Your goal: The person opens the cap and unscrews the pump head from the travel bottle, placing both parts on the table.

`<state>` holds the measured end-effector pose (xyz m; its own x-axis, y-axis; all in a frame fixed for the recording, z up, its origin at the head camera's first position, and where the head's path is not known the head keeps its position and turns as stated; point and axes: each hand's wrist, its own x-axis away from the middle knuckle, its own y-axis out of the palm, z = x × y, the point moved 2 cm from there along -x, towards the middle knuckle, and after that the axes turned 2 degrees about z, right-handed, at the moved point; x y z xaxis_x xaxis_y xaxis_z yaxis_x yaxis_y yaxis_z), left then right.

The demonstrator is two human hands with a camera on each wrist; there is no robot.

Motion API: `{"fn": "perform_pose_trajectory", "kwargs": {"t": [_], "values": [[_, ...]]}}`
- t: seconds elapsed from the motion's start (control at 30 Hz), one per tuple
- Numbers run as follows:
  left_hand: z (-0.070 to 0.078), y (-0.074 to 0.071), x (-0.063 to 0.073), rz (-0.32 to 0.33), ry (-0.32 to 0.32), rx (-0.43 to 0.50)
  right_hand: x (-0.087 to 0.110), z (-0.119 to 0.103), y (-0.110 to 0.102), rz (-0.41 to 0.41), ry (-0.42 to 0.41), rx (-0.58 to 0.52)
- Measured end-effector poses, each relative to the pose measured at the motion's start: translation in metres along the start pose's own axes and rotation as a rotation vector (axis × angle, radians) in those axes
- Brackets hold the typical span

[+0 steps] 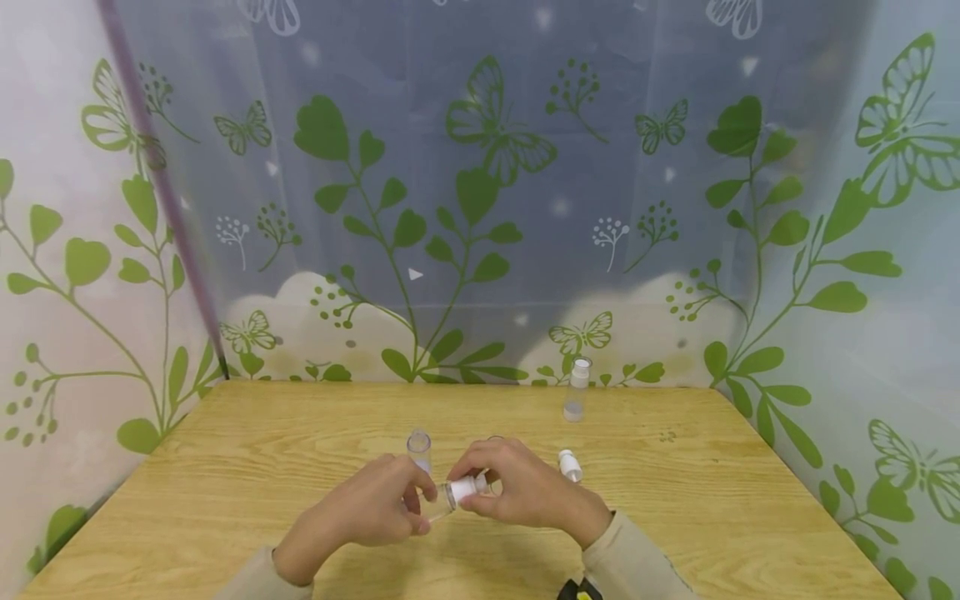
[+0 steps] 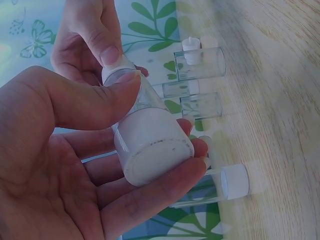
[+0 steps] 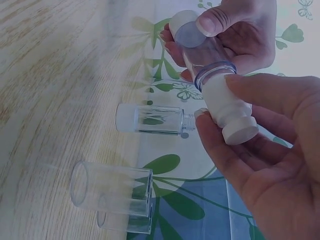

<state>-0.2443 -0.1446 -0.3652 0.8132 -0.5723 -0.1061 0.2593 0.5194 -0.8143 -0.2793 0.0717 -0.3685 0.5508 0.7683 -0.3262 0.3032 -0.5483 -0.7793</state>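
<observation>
My left hand (image 1: 382, 504) holds a small clear bottle (image 3: 202, 52) tilted, its fingers around the white base (image 2: 152, 147) and its thumb along the clear side. At the bottle's mouth, my right hand (image 1: 517, 492) pinches a white pump top (image 3: 220, 100) between thumb and fingers. The pump top sits in line with the bottle, its collar right at the rim. Behind the hands a second clear bottle (image 3: 155, 119) with a white base and threaded neck stands upright on the table. Beside the right hand is a loose white pump top (image 1: 570, 465).
Two clear cylindrical covers, a nearer one (image 3: 112, 185) and a smaller-looking one (image 3: 125, 220), stand on the wooden table (image 1: 247, 467). Toward the back right stands a clear bottle with a white top (image 1: 577, 390). A patterned curtain (image 1: 465, 208) borders the table's back and sides.
</observation>
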Motion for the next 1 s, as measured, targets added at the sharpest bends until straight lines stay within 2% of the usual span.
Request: {"fn": "perform_pose_trajectory", "kwargs": {"t": [0.17, 0.57, 0.87, 1.0], "values": [[-0.0006, 0.0001, 0.0, 0.0, -0.001, 0.007, 0.0005, -0.0001, 0.0002, -0.015, 0.022, -0.014], [-0.0005, -0.0004, -0.0005, -0.002, -0.008, 0.025, 0.002, 0.0008, -0.0008, -0.08, 0.137, -0.082], [-0.0001, -0.0005, -0.0004, -0.005, -0.01, 0.018, 0.0012, 0.0039, -0.0012, -0.079, 0.083, -0.157], [-0.0002, -0.0005, -0.0001, -0.007, -0.016, 0.018, 0.001, 0.0043, -0.0009, -0.084, 0.097, -0.166]]}}
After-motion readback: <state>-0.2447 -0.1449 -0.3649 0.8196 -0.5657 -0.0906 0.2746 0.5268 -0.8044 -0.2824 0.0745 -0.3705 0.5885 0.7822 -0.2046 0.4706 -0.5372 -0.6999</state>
